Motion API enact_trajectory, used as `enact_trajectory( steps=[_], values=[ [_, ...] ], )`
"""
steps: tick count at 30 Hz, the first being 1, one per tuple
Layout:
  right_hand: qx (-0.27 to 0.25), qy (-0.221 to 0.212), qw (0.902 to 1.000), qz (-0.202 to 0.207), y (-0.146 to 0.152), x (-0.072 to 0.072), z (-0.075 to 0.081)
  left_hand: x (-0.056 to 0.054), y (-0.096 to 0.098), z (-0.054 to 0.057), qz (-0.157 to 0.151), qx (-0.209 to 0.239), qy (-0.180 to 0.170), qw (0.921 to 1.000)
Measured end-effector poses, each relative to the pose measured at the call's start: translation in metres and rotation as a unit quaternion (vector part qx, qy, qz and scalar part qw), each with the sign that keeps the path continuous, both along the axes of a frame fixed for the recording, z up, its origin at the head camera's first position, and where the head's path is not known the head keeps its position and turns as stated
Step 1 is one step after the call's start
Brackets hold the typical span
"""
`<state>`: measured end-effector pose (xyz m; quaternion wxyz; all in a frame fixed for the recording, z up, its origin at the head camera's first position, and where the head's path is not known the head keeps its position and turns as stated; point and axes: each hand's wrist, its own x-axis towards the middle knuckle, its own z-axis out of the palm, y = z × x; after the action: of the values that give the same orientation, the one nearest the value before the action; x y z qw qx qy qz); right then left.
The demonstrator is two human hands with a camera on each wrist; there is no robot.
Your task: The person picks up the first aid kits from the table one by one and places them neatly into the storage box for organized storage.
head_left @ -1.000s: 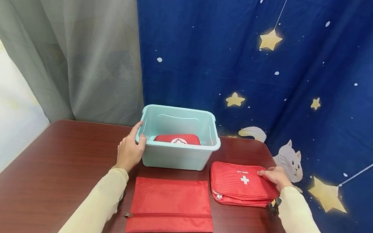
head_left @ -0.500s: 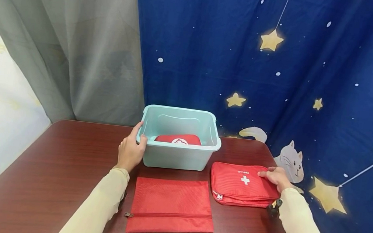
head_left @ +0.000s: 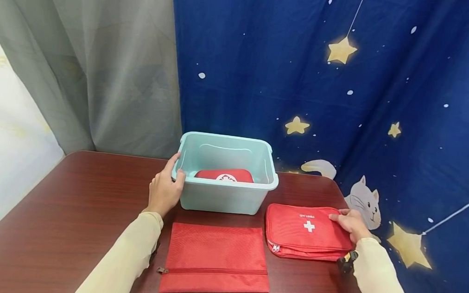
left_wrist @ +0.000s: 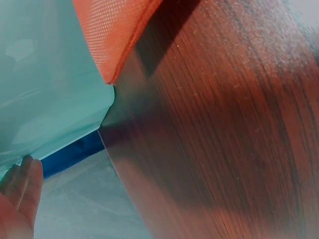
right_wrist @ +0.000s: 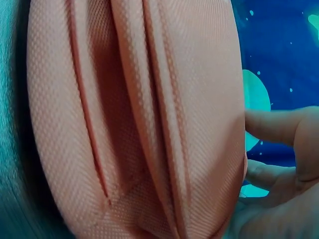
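My left hand [head_left: 165, 188] grips the left rim of a light teal plastic bin [head_left: 217, 198], thumb at the front corner. In the left wrist view its fingers [left_wrist: 31, 186] lie along the bin's outer wall. Inside the bin is a red case [head_left: 203, 173] with a white round emblem, partly hidden by the front wall. At the right, my right hand [head_left: 351, 223] holds the far right corner of a red first aid bag [head_left: 290, 230], thumb on top. The bag lies on the table, its side folds [right_wrist: 144, 124] filling the right wrist view.
A flat red zip pouch [head_left: 217, 252] lies in front of the bin, its zipper pull at the left. All stand on a dark red-brown wooden table [head_left: 86, 217]. Grey [head_left: 127, 76] and star-printed blue curtains [head_left: 258, 65] hang behind the table's back edge.
My right hand has slid slightly right on the first aid bag, its thumb nearer the edge. The curtain's right part has shifted a little. The left hand, bin and pouch have stayed put.
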<state>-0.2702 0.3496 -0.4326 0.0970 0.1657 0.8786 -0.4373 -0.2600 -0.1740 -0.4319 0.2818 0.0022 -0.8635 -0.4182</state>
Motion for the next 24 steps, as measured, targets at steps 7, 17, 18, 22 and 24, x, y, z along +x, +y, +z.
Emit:
enact_trajectory(
  steps=[7,17,18,22,24],
  values=[
    [-0.01,0.02,0.9996,0.02,0.008,0.002,-0.003,0.0,0.0,0.0,-0.001,-0.001,0.001,1.0],
    [-0.021,0.06,0.9978,0.018,0.014,0.007,-0.005,0.0,0.0,0.0,-0.003,0.003,-0.002,1.0],
    [-0.02,0.062,0.9978,0.016,0.014,0.007,-0.004,0.0,0.0,0.0,-0.003,0.003,-0.002,1.0],
    [-0.019,0.072,0.9971,0.018,0.017,0.008,-0.001,0.0,0.0,-0.001,-0.002,0.002,-0.001,1.0],
    [-0.015,0.074,0.9969,0.02,0.019,0.008,0.0,0.0,0.0,-0.001,0.0,0.002,0.001,1.0]
  ],
)
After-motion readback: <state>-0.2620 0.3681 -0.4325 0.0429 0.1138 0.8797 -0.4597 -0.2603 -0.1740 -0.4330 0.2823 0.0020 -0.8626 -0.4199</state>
